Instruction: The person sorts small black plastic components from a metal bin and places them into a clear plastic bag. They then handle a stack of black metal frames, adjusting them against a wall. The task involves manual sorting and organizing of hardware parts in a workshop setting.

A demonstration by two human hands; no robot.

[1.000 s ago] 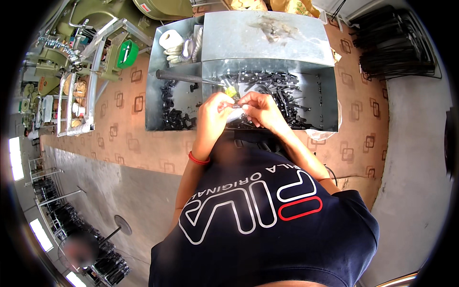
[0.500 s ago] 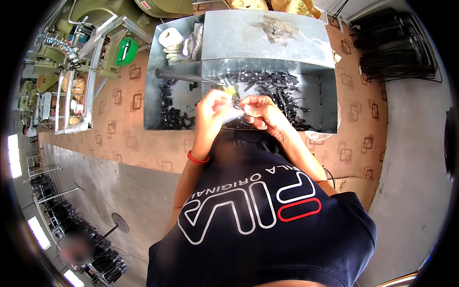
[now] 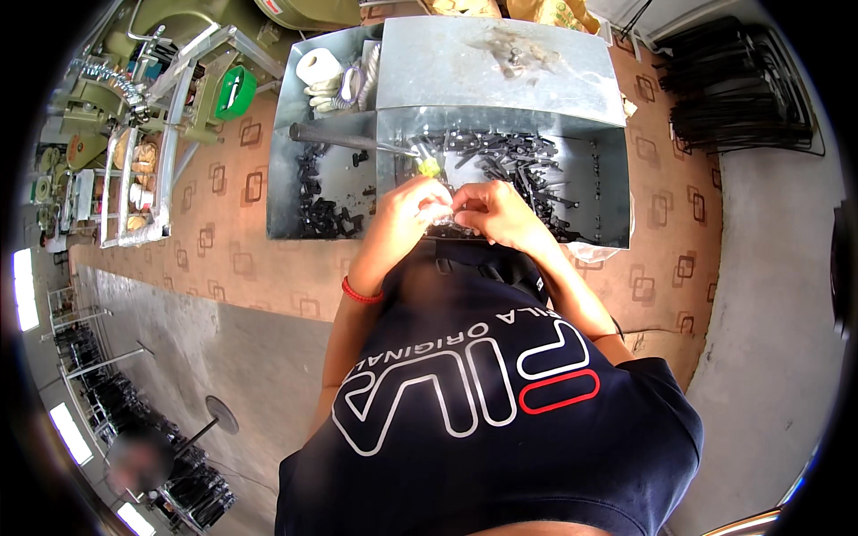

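My left hand (image 3: 409, 214) and my right hand (image 3: 502, 212) meet over the near edge of a grey metal bin (image 3: 585, 143), fingertips nearly touching. Both are closed in a pinch. Something small and shiny shows just under the fingertips, too hidden to name. Just beyond my left fingers is a yellow and clear piece (image 3: 430, 166). A tool with a long dark handle (image 3: 332, 137) and thin metal shaft lies across the bin's divider, its end near that piece. Many small black parts (image 3: 523, 170) lie loose in the bin around my hands.
A metal lid (image 3: 500, 67) covers the bin's far section. The far-left compartment holds a white roll (image 3: 318, 68) and coiled cord. Machinery and a green tray (image 3: 236, 93) stand at left. Black frames (image 3: 746, 85) hang at far right. Patterned covering (image 3: 250, 259) surrounds the bin.
Both hands have turned and drawn in, with their backs now more upward. The clear, shiny thing between them is now mostly covered by my fingers. The bin's contents look the same.
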